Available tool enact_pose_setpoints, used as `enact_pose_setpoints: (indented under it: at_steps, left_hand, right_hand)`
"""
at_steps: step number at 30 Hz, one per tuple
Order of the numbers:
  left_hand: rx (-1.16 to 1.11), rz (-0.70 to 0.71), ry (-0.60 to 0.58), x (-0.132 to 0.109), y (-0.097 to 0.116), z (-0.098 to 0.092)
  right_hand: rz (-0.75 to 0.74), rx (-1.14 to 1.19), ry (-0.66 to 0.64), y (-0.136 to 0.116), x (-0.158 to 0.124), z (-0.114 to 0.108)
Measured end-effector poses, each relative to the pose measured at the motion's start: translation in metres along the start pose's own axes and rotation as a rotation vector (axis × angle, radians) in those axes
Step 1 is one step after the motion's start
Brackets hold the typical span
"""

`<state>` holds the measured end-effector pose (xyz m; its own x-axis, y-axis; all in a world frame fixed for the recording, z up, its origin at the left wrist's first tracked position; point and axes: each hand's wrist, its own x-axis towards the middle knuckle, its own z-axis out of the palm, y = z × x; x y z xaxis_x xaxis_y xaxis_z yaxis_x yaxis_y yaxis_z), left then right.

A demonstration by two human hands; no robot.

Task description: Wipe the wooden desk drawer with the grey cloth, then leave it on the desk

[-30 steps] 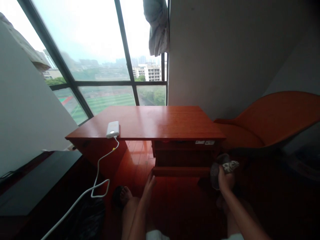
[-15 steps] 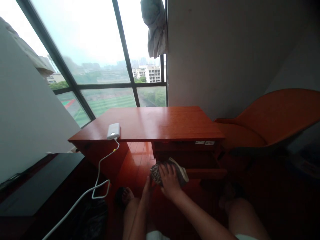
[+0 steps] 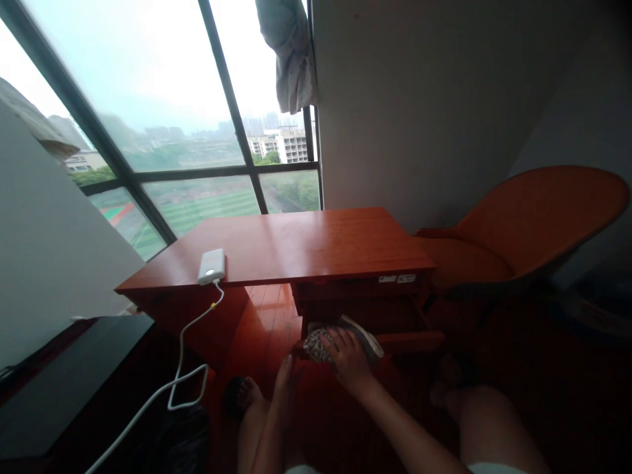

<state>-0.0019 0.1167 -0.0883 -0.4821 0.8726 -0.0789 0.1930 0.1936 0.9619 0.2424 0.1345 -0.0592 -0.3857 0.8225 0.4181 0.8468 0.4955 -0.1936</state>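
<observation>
My right hand (image 3: pixel 349 359) is wrapped over a dark cloth item with a black-and-white patterned end (image 3: pixel 316 343) and a pale edge. This item lies over the front left part of an open drawer (image 3: pixel 415 342) in the reddish wooden desk (image 3: pixel 306 247). Just left of it, my left hand (image 3: pixel 286 375) is upright at the drawer's front left corner, with its fingers extended and nothing seen in them. The palm side of my right hand is hidden.
On the desk's left front edge lies a white power bank (image 3: pixel 212 266), with a white cable (image 3: pixel 181 355) hanging down to the lower left. An orange chair (image 3: pixel 553 217) stands at the right. A dark flat surface (image 3: pixel 74 382) is at the left, and my legs are below.
My right hand and the cloth item have moved slightly right relative to the drawer, and more of the drawer's left corner shows. My left hand has come slightly away from the item. The view has shifted.
</observation>
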Motion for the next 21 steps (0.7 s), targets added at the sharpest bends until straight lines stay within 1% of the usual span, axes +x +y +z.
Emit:
enact_pose_setpoints:
  at_steps: [5, 7, 9, 11, 15, 18, 21]
  left_hand:
    - [-0.172, -0.085, -0.115, -0.01, 0.007, 0.039]
    - [-0.227, -0.094, -0.157, -0.013, 0.01, 0.047]
    - [-0.251, -0.082, -0.182, -0.015, 0.013, 0.049]
    - [-0.25, -0.06, -0.194, -0.016, 0.014, 0.047]
    - [-0.193, -0.024, -0.193, -0.013, 0.015, 0.042]
    - [-0.134, -0.006, -0.206, -0.013, 0.013, 0.042]
    - [-0.086, 0.009, -0.219, -0.019, 0.007, 0.044]
  right_hand:
    - [0.1, -0.053, 0.093, 0.054, -0.033, -0.015]
    - [0.13, -0.112, 0.137, 0.071, -0.043, -0.022]
    - [0.125, -0.197, 0.161, 0.084, -0.053, -0.028]
    - [0.118, -0.286, 0.18, 0.097, -0.064, -0.032]
    - [0.168, -0.42, 0.223, 0.121, -0.088, -0.038]
    - [0.214, -0.431, 0.214, 0.139, -0.102, -0.042]
    - [0.286, -0.355, 0.195, 0.152, -0.112, -0.045]
